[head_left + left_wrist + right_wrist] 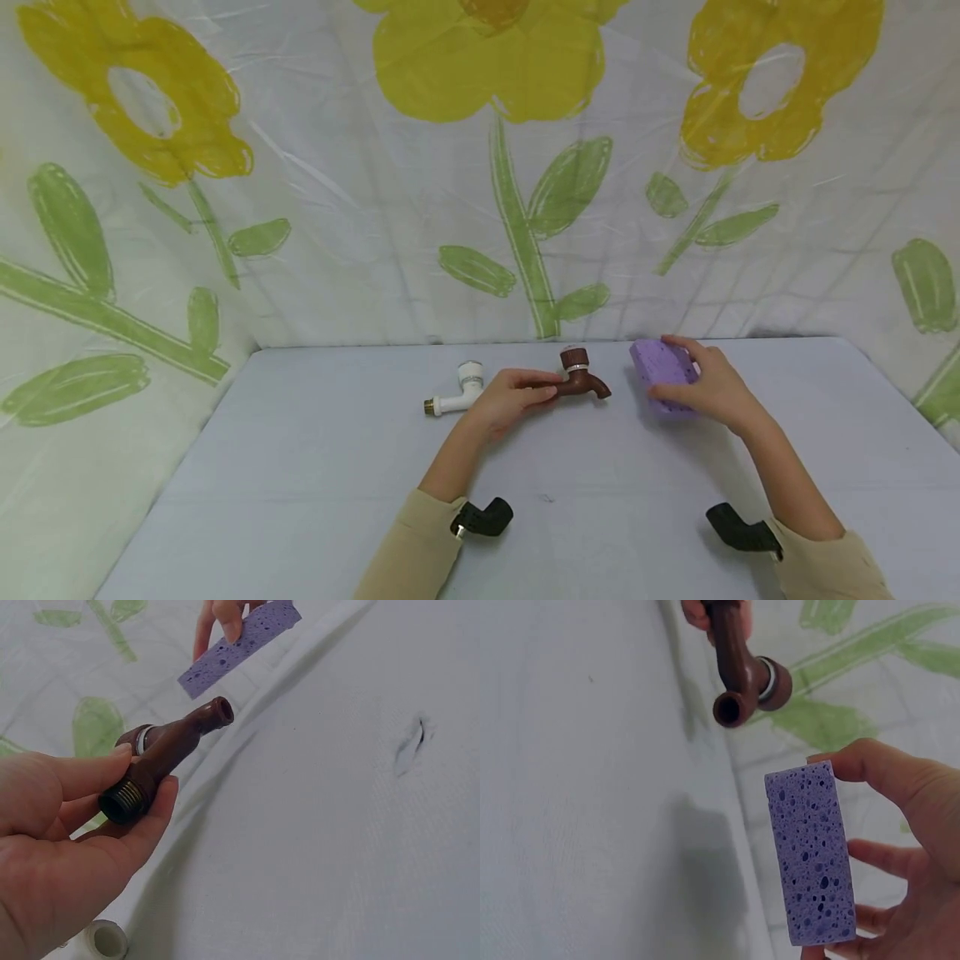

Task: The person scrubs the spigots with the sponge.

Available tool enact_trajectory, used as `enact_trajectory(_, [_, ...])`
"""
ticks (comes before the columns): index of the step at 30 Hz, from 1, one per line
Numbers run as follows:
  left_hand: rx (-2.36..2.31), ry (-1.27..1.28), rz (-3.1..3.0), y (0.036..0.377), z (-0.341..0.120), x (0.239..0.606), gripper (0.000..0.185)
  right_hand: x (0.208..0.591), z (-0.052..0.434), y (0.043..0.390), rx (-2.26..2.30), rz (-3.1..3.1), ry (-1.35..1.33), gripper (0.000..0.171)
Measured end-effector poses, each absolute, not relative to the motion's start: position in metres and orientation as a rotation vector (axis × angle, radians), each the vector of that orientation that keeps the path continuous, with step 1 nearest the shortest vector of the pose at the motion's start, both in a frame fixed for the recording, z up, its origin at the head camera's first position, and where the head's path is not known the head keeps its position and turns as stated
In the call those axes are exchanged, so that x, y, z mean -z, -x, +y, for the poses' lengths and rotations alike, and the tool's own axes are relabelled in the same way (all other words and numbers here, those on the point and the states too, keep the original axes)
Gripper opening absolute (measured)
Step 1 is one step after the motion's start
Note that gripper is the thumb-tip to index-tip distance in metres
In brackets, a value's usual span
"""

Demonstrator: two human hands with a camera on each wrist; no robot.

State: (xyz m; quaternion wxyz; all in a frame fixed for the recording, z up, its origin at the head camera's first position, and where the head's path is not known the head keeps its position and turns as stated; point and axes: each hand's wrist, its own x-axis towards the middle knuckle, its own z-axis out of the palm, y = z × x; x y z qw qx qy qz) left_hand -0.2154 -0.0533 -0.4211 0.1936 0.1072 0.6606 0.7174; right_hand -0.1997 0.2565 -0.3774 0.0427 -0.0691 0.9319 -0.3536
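Over the table (pixel 592 500), brown tap (pixel 577 382) pinched by left hand (pixel 510 401); at 3 o'clock, purple sponge (pixel 656 365) pinched by right hand (pixel 712 387).
Holding aloft seems the step; steady pinching is likely called for next.

The left hand (pixel 508 403) hides the right end of the white tap (pixel 456 403); marks on its knob (pixel 471 372) are too small to read. The right wrist view's top edge crops the brown tap (pixel 735 660).
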Motion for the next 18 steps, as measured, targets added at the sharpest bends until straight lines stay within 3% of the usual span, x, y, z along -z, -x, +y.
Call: enact_trajectory(18, [-2.287, -0.277, 1.637, 0.216, -0.054, 0.415, 0.039, 0.354, 0.217, 0.181, 1.243, 2.781, 0.423, 0.089])
